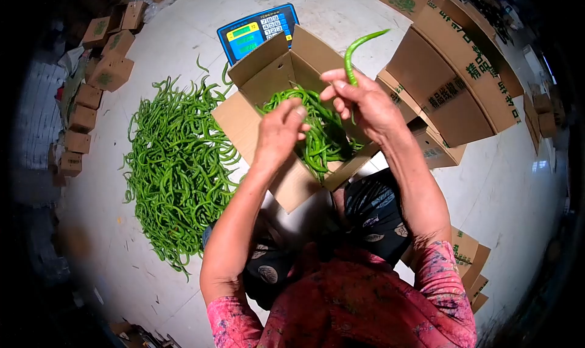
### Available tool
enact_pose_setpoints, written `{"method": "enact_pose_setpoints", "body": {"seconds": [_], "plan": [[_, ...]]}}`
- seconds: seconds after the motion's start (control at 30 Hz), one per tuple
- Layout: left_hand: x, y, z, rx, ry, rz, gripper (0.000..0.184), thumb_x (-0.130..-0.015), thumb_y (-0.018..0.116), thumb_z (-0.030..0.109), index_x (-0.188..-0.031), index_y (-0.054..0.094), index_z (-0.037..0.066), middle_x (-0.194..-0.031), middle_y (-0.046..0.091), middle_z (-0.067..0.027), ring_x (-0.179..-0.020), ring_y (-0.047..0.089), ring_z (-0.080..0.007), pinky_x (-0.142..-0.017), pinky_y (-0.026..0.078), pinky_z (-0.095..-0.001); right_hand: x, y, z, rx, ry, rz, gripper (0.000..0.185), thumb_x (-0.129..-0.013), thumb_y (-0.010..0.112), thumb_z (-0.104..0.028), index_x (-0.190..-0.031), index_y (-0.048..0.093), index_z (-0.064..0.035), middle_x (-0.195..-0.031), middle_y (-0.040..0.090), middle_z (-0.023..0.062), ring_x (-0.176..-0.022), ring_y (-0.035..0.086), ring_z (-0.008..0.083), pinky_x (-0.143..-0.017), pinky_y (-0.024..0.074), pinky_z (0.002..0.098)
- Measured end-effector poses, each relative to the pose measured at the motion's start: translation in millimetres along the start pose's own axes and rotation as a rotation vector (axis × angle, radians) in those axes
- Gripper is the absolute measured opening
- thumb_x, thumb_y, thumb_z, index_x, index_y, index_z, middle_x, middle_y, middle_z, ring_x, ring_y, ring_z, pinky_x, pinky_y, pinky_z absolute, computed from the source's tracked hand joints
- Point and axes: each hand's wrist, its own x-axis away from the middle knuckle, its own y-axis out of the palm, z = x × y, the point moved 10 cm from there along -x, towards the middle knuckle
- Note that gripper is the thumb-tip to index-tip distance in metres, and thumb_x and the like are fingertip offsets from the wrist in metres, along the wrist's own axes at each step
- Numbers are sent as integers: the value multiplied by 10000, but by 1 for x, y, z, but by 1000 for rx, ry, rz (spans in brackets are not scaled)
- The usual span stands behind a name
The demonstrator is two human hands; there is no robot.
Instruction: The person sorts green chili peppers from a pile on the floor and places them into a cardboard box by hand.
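A long curved green chili pepper (350, 56) points upward from my right hand (369, 104), pinched between thumb and fingers. That hand is above the right side of an open cardboard box (263, 66), whose flaps are spread. More green chili peppers (318, 138) lie in the box, partly covered by my hands. My left hand (281, 128) hovers over the box's left part with its fingers curled in; whatever they hold, if anything, is hidden. To the left, a large heap of green chili peppers (180, 171) is spread on the floor.
Behind the box stands a blue scale display (259, 30) with a keypad. Printed cardboard cartons (448, 80) are stacked at the right, with more cartons (466, 256) at lower right. Small boxes (111, 71) line the left side. My knees (372, 211) are just below the box.
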Motion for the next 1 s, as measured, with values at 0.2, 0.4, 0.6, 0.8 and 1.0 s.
{"method": "enact_pose_setpoints", "body": {"seconds": [0.2,0.4,0.6,0.8,1.0], "plan": [[20,-14,42,148,54,11,359,-940,583,262,-1202,584,18,-989,645,-54,-769,576,-87,-614,424,-219,3,35,24,561,-46,-214,263,-965,487,-234,-1116,570,-35,-752,646,59,-616,587,148,-588,488,280],[14,-16,18,285,-8,-43,281,-934,597,167,-1155,612,-6,-901,626,-18,-695,553,-62,-583,428,-182,18,61,29,968,-175,-306,353,-911,569,-278,-1172,547,-41,-749,643,106,-717,622,230,-689,483,365],[13,-41,11,481,-44,-10,318,-975,527,186,-1205,573,-29,-909,617,-38,-704,559,-77,-611,498,-194,8,17,-14,318,-198,-41,380,-918,598,-258,-1194,564,2,-947,643,65,-843,583,133,-798,478,263],[-2,-33,6,489,-87,-4,369,-978,512,169,-1253,488,-75,-1017,596,-123,-824,626,-155,-713,537,-262,8,5,-13,102,-75,11,286,-953,566,-197,-1179,583,-23,-957,651,51,-806,580,73,-756,474,210],[-17,-65,3,107,14,209,522,-938,541,150,-1383,368,-62,-1257,552,-193,-1019,629,-242,-839,527,-286,8,-2,-20,-33,-112,52,278,-958,560,-182,-1176,580,-9,-938,655,51,-768,576,65,-712,476,192]]}}
